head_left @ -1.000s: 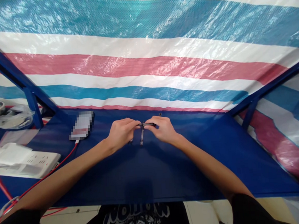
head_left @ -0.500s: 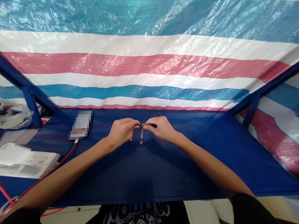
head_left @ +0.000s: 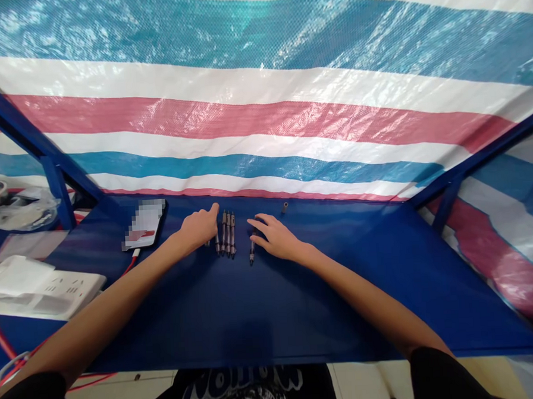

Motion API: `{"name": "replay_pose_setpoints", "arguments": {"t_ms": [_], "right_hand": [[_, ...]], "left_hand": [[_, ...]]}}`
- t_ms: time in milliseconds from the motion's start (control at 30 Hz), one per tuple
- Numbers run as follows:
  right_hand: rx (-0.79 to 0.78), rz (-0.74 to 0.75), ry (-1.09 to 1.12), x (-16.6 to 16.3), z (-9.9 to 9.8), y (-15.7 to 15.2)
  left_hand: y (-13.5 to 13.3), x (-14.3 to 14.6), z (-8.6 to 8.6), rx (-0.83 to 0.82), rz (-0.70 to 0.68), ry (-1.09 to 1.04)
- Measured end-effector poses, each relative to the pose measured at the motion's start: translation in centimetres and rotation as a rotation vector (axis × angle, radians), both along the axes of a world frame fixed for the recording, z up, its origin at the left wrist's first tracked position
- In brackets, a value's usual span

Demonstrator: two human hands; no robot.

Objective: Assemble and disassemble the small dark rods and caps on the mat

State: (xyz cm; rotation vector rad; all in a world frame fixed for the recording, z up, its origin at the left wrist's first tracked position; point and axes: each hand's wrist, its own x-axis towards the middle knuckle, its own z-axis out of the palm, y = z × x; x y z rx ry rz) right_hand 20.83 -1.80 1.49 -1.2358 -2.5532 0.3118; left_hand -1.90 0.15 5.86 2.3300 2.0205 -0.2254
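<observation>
My left hand (head_left: 200, 228) is low over the table, left of a row of several clear-barrelled pens (head_left: 228, 234) with dark ends. Its fingers look curled, and the small dark end of something (head_left: 207, 243) shows below them. Whether the hand grips that piece is hidden. To the right of the row, a single pen (head_left: 252, 252) lies pointing towards me. Fingers apart, my right hand (head_left: 275, 238) reaches over the upper part of this pen. Nothing shows in its grasp.
A short dark cylinder (head_left: 285, 207) stands near the table's back edge. On the left are a phone (head_left: 147, 223) with a red cable and a white power strip (head_left: 74, 287). Blue frame bars (head_left: 444, 172) and a striped sheet (head_left: 262, 116) enclose the table (head_left: 299, 317).
My hands were together, holding a dark slim piece above the single pen. They have separated: the left moved left past the pen row, uncovering it, and the right has opened and lowered slightly.
</observation>
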Motion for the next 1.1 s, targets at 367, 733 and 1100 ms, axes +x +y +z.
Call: {"name": "replay_pose_setpoints", "arguments": {"t_ms": [367,733,1100], "right_hand": [[0.072,-0.154,-0.141,-0.9,-0.2,-0.2],[-0.001,-0.227,-0.100,0.0,-0.4,0.3],[-0.014,-0.281,-0.007,0.0,-0.6,0.4]], "left_hand": [[-0.7,3.3,-2.9,0.146,-0.052,-0.125],[-1.5,5.3,-4.7,0.284,-0.197,-0.172],[-0.6,4.3,-7.0,0.317,-0.286,-0.204]]}}
